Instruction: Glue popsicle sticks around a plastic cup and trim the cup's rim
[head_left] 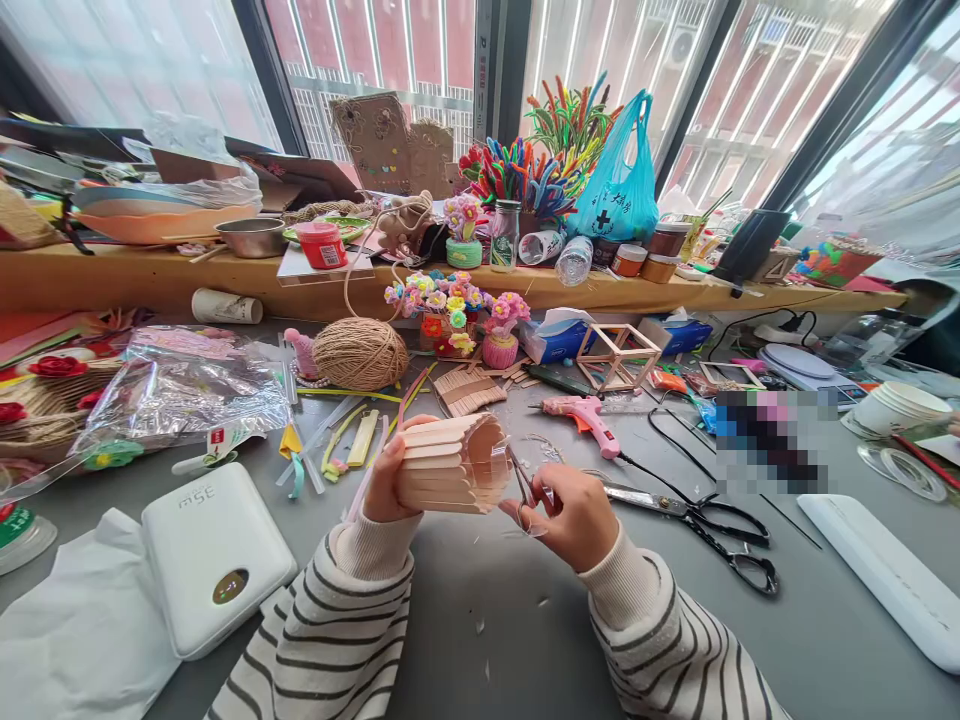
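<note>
Left hand [386, 480] grips a curved popsicle-stick wall [454, 463], held above the grey table [495, 600], mid-frame. Right hand [574, 518] closed on small scissors [523, 484], blades at the wall's right edge. Nearby: pink glue gun [589, 418], large black scissors [694, 520] just right, twine ball [361, 353] behind, white power bank [214, 555] left.

"MSE" on white box [214, 555]

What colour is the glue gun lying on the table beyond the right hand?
Pink; the glue gun shows clearly in the head view, lying beyond the right hand.
</note>
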